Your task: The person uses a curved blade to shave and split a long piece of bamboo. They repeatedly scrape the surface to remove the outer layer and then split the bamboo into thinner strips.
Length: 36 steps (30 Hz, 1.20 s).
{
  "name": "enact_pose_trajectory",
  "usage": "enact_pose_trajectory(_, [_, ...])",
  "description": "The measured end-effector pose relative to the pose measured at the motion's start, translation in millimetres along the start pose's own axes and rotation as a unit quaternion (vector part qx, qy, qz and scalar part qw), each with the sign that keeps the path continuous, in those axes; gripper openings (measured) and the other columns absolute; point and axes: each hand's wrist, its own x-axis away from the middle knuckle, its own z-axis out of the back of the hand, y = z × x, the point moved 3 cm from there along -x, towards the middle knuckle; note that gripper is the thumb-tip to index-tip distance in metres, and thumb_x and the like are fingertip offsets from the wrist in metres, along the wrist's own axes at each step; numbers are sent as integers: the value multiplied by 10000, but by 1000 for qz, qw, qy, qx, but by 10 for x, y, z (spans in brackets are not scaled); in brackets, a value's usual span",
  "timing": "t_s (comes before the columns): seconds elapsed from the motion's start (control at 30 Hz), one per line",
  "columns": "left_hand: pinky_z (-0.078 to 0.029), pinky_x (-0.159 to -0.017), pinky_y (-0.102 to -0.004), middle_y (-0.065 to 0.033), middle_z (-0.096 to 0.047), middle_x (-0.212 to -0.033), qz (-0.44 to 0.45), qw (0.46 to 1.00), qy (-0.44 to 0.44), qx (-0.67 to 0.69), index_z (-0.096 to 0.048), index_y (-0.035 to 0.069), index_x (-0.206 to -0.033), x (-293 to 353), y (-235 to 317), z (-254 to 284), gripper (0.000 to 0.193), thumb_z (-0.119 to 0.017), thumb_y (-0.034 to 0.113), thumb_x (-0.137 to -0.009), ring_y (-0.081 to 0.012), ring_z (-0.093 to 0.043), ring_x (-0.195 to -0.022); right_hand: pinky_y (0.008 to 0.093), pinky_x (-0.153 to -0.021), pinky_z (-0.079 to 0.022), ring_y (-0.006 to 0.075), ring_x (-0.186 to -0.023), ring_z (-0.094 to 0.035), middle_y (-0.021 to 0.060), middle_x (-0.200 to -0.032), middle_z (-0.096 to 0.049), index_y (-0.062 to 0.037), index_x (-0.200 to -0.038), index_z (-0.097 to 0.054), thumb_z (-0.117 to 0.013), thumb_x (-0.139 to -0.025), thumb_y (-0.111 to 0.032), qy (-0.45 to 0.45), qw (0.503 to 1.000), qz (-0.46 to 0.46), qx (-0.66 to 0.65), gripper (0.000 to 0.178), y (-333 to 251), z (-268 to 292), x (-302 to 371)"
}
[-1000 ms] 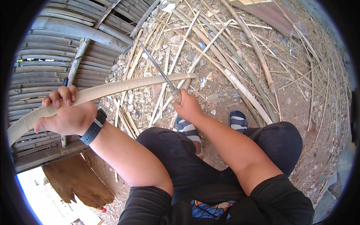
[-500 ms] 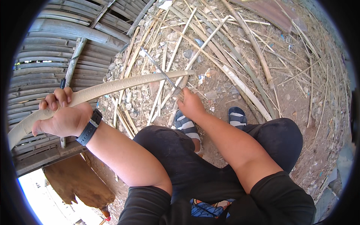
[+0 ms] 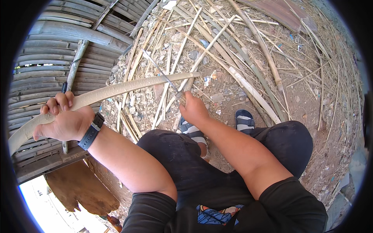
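A long pale bamboo strip [image 3: 128,86] runs from the left rim to just beyond the middle of the view. My left hand [image 3: 69,120], with a dark watch on its wrist, is wrapped round it from beneath, fingers curled over the far edge. In my right hand [image 3: 193,110] is the handle of a long, narrow-bladed knife [image 3: 158,70]. The knife points away to the upper left, and its blade crosses the strip near the strip's far right end. Whether the blade touches the strip is hard to tell. My fingers cover most of the handle.
A wall of bamboo slats [image 3: 46,70] stands at the left. Split bamboo pieces [image 3: 241,77] and thin sticks litter the stony ground ahead. A rusty metal sheet [image 3: 276,13] lies at the far right. Near my sandalled feet [image 3: 244,119] is bare earth. A brown torn sheet [image 3: 79,184] hangs lower left.
My right hand has shifted slightly left and toward me, and the knife blade has turned to look thinner. My left hand and the bamboo strip are almost unmoved.
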Motion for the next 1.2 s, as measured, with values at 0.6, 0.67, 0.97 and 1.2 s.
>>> enact_pose_trajectory(0.6, [-255,-491,-261,25,-353,-620,8,1000,-4,7,-446,154,-818,-39,-15,95,768,-235,892,-821,-132,-295,-490,516,-807,-524,438,-894,-667,268,-946,-675,14,-1116,-526,-649,-838,-180,-20,997,-70,-6,361,192,-71,60])
enact_pose_trajectory(0.67, [-278,-492,-261,34,-369,-625,10,1000,9,-5,-461,168,-831,-29,-9,72,787,-236,920,-786,-122,-316,-497,512,-809,-526,436,-896,-669,263,-948,-678,13,-1123,-525,-654,-836,-183,-1,994,-105,11,370,606,-93,60])
enact_pose_trajectory(0.97, [-267,-488,-259,42,-392,-612,11,1000,1,18,-488,166,-835,-48,-17,116,788,-268,921,-785,-126,-323,-481,510,-775,-516,453,-871,-660,282,-908,-665,10,-1057,-536,-676,-816,-198,-6,999,-29,-46,348,165,-79,-36])
enact_pose_trajectory(1.2, [-266,-487,-260,32,-394,-612,12,1000,-1,9,-491,164,-828,-39,-1,86,795,-276,927,-777,-126,-323,-483,511,-779,-523,453,-882,-661,283,-925,-668,3,-1100,-514,-680,-820,-223,-5,994,-106,17,397,845,-229,209])
